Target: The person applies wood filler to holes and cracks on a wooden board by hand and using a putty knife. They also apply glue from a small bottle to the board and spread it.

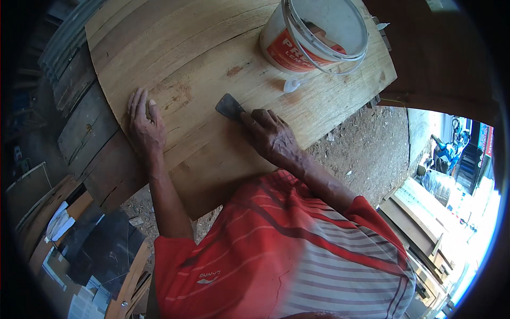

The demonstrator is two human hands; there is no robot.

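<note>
In the head view, the right hand (272,135) has its fingers closed around the near end of a dark flat blade (229,107), which lies against the wooden tabletop (159,48). The left hand (146,126) rests by the board's left edge, fingers extended and a little apart, gripping nothing. If the blade tilted too steeply, its corner could gouge the wood — and a hard push could slip toward the small white bottle (291,85) and tip it. The bottle sits just beside a white bucket (269,33) with an orange label; a knock there might topple both. Inside the bucket is something reddish-brown (330,42), partly hidden by the rim; the bottle's fill I cannot tell.
</note>
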